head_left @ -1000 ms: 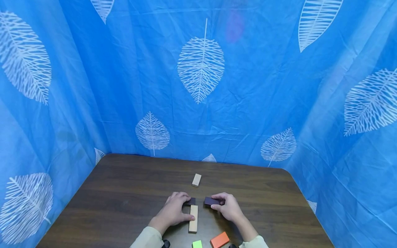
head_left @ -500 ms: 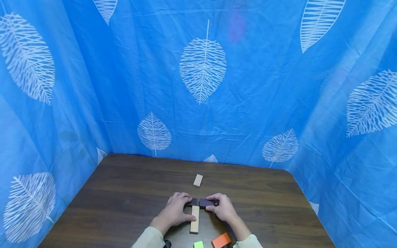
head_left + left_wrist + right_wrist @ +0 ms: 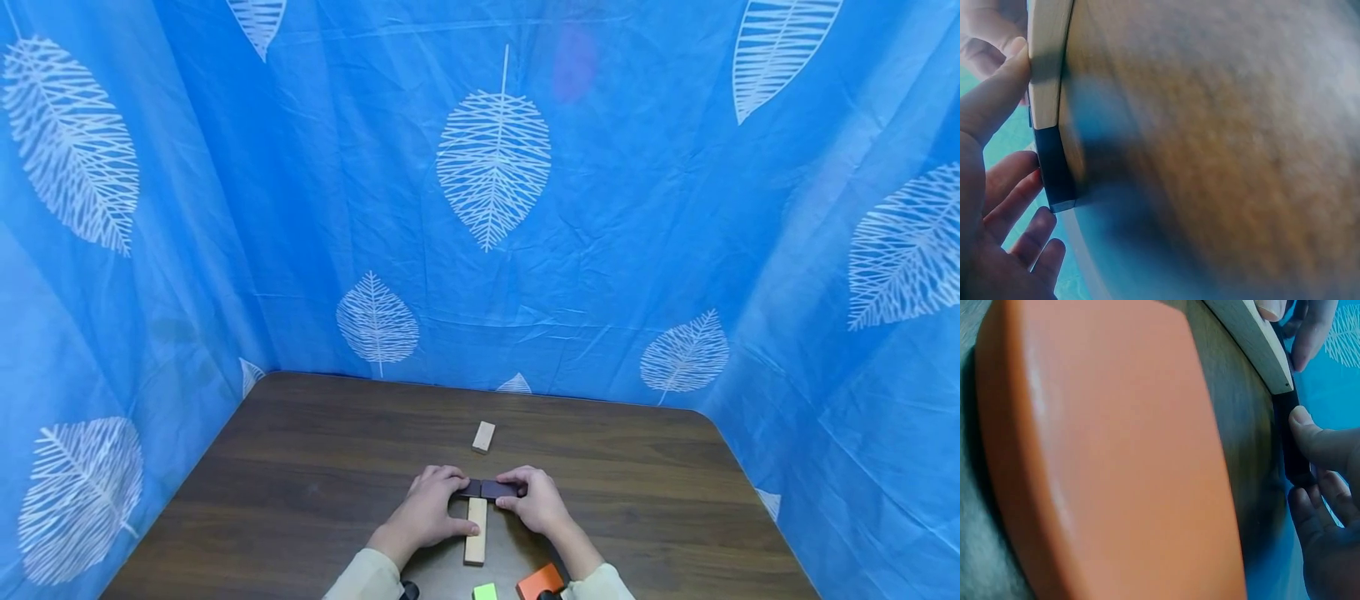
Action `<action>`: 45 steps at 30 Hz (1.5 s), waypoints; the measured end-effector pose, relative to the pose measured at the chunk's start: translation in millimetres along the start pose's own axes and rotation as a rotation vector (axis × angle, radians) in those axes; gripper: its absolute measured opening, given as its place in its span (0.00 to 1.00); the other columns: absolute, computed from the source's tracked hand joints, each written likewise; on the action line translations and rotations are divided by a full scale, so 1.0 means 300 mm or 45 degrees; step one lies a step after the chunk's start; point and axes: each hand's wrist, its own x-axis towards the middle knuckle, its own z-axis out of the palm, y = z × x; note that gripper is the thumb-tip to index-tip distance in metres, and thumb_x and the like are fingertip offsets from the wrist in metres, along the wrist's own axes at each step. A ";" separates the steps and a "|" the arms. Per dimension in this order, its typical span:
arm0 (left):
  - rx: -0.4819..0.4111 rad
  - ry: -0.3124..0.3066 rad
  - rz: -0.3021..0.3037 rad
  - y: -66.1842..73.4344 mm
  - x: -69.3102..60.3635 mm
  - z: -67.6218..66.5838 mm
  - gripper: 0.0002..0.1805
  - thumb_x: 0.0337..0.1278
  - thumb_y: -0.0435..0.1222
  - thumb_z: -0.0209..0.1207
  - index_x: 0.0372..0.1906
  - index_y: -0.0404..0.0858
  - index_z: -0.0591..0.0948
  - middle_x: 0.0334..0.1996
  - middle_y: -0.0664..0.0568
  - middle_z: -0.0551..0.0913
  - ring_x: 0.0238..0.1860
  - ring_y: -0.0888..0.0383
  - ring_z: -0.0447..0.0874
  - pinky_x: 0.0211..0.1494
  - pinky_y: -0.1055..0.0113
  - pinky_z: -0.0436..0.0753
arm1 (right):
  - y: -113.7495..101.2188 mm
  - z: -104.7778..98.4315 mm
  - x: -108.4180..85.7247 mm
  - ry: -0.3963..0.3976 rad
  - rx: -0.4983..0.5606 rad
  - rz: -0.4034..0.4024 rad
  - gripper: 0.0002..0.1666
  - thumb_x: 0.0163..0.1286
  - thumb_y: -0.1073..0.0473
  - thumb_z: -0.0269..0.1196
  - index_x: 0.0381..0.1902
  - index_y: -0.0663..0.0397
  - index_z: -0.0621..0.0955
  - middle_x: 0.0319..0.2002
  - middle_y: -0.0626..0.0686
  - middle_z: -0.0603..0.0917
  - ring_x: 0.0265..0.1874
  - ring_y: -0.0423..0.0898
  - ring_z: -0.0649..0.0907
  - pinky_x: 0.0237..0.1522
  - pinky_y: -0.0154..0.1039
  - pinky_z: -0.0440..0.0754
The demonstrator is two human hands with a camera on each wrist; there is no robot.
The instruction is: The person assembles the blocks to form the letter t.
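Observation:
Two dark blocks lie end to end at the top of an upright-pointing pale wooden block (image 3: 476, 546), forming a T. My right hand (image 3: 542, 504) pinches the right dark block (image 3: 497, 490) between thumb and fingers. My left hand (image 3: 427, 512) has its fingertips on the left dark block (image 3: 472, 488) and its thumb on the pale block. In the left wrist view the left hand (image 3: 997, 206) touches a dark block (image 3: 1057, 165) and the pale block (image 3: 1047, 62). The right wrist view shows the right hand's thumb on the dark block (image 3: 1291, 440).
A small pale block (image 3: 483, 437) lies farther back on the brown table (image 3: 337, 450). Near the front edge are an orange block (image 3: 539, 581) and a green block (image 3: 485, 592). Blue curtains with white leaves (image 3: 493, 167) surround the table.
The right hand has moved left with its dark block, closing the gap to the left dark block. The left hand keeps its hold, and the view has shifted slightly.

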 end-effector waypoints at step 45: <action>-0.031 0.080 0.009 0.005 -0.004 0.006 0.39 0.39 0.56 0.78 0.55 0.35 0.83 0.54 0.50 0.80 0.59 0.46 0.71 0.63 0.46 0.69 | -0.013 0.033 0.009 -0.007 0.009 0.035 0.28 0.45 0.52 0.84 0.45 0.56 0.89 0.43 0.53 0.87 0.47 0.55 0.83 0.52 0.54 0.78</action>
